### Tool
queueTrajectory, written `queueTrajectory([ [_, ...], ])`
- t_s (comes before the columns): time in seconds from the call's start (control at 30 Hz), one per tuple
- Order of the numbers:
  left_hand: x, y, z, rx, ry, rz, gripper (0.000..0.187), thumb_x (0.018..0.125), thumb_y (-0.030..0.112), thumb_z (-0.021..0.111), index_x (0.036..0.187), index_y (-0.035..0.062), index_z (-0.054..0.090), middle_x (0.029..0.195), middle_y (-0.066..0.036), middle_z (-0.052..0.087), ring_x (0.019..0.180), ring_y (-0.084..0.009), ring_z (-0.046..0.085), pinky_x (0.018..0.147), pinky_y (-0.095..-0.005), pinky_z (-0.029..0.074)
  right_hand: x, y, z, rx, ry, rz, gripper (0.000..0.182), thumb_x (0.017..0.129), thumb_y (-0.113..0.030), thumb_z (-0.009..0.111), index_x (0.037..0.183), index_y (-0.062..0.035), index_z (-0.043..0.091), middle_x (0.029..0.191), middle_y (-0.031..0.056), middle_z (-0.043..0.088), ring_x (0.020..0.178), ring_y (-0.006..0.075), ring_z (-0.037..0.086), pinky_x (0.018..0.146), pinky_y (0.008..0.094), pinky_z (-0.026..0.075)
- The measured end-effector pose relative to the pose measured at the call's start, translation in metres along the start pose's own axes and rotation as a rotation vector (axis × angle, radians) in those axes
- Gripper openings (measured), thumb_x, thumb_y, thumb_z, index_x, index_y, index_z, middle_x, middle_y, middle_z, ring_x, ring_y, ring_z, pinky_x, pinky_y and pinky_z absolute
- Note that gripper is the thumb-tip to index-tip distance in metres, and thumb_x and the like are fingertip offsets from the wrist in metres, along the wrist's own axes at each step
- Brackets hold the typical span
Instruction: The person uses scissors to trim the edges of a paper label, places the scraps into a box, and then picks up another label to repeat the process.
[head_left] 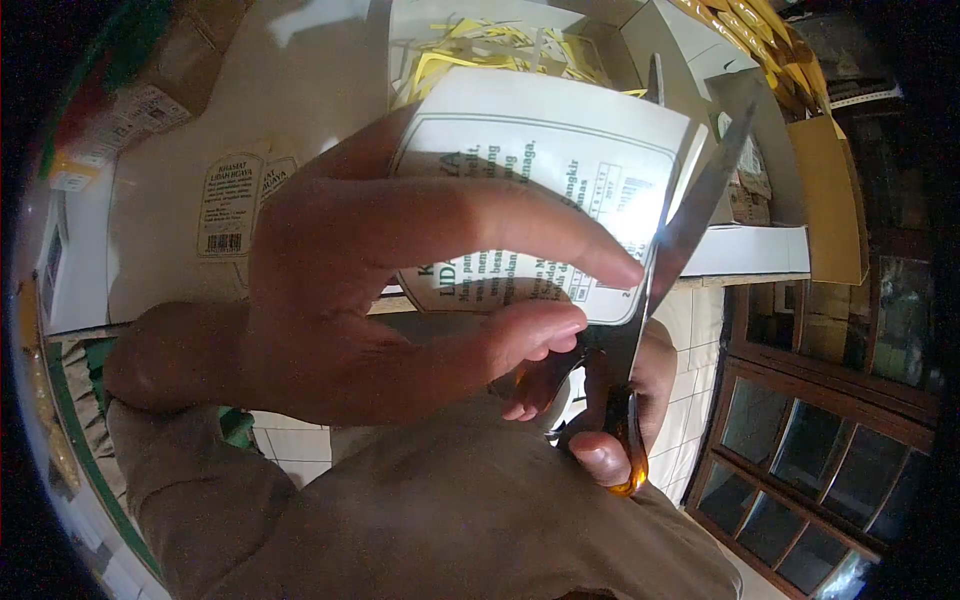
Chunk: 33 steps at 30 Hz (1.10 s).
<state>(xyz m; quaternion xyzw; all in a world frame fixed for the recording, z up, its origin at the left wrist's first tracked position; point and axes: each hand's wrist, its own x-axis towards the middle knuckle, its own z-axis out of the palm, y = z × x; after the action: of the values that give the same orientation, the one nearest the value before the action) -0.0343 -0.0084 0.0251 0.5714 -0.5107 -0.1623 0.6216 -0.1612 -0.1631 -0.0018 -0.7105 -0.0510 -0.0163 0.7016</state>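
My left hand (320, 250) comes in from the left and pinches a white printed label (640, 150) with green lettering and a rounded border, fingers and thumb closed on it. My right hand (655, 370) is lower right, closed on the handles of a pair of scissors (708, 185) with amber-coloured loops. The scissor blades stand apart and point up, at the label's right edge. One blade passes in front of the label's edge; the other tip shows behind it. Part of my right hand is hidden by the label and my left hand.
Cut labels (230, 205) lie on the pale table (330, 90) at left. Behind my hands, a white box (600, 40) holds yellow-edged paper strips (480, 50). Yellow packets (785, 50) and a cardboard box (830, 200) are at the right. A wooden glass-paned door (800, 450) stands beyond.
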Motion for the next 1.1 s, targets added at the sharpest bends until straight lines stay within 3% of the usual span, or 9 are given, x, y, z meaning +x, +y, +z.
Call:
queueTrajectory([
  [0.4,-0.0022,0.0018,-0.0016,0.001,-0.018,-0.075,0.019,0.076,-0.006,0.056,0.095,-0.0031,0.056,0.082,-0.016,0.061,0.067,-0.0177,0.063,0.056,-0.0254,0.052,0.0003,-0.0011,0.0053,-0.021,0.076,-0.001,0.040,0.069,-0.029,0.059,0.076,0.0098,0.051,0.057,0.0142,0.056,0.050,0.0201,0.059,0.046,0.0270,0.050],
  [0.73,-0.0005,-0.0029,0.0004,-0.054,0.022,0.010,0.021,0.075,-0.007,0.057,0.095,-0.0041,0.055,0.083,-0.018,0.060,0.064,-0.0184,0.063,0.054,-0.0254,0.052,-0.0006,0.0008,0.0059,-0.023,0.090,-0.018,0.038,0.071,-0.025,0.057,0.080,0.0114,0.050,0.054,0.0133,0.056,0.048,0.0197,0.059,0.045,0.0264,0.050],
  [0.8,0.0004,-0.0024,0.0000,-0.038,0.027,0.025,0.021,0.074,-0.007,0.058,0.095,-0.0045,0.054,0.083,-0.018,0.060,0.064,-0.0185,0.063,0.054,-0.0254,0.052,-0.0037,0.0038,0.0068,-0.002,0.151,0.008,0.044,0.058,-0.014,0.066,0.096,0.0067,0.057,0.059,0.0078,0.054,0.049,0.0143,0.053,0.048,0.0228,0.041],
  [0.93,0.0010,-0.0020,-0.0014,-0.007,0.009,0.030,0.021,0.074,-0.008,0.057,0.095,-0.0048,0.054,0.082,-0.017,0.060,0.063,-0.0180,0.063,0.053,-0.0252,0.052,-0.0024,0.0005,0.0053,0.021,0.149,0.064,0.043,0.058,-0.014,0.066,0.095,0.0060,0.057,0.058,0.0079,0.054,0.049,0.0148,0.053,0.048,0.0232,0.041],
  [1.0,0.0001,-0.0018,-0.0016,0.014,0.009,0.033,0.021,0.074,-0.008,0.056,0.095,-0.0047,0.054,0.082,-0.017,0.060,0.063,-0.0179,0.063,0.053,-0.0251,0.052,0.0030,-0.0005,0.0008,-0.087,0.027,-0.048,0.034,0.073,-0.020,0.054,0.083,0.0124,0.051,0.054,0.0130,0.056,0.049,0.0193,0.060,0.045,0.0255,0.050],
  [1.1,-0.0015,-0.0015,-0.0012,-0.001,0.006,-0.019,0.021,0.075,-0.008,0.056,0.095,-0.0047,0.054,0.081,-0.017,0.060,0.064,-0.0175,0.063,0.054,-0.0248,0.052,0.0047,0.0001,-0.0002,-0.119,0.015,-0.100,0.032,0.073,-0.018,0.054,0.083,0.0121,0.050,0.055,0.0131,0.056,0.050,0.0194,0.060,0.045,0.0256,0.050],
])
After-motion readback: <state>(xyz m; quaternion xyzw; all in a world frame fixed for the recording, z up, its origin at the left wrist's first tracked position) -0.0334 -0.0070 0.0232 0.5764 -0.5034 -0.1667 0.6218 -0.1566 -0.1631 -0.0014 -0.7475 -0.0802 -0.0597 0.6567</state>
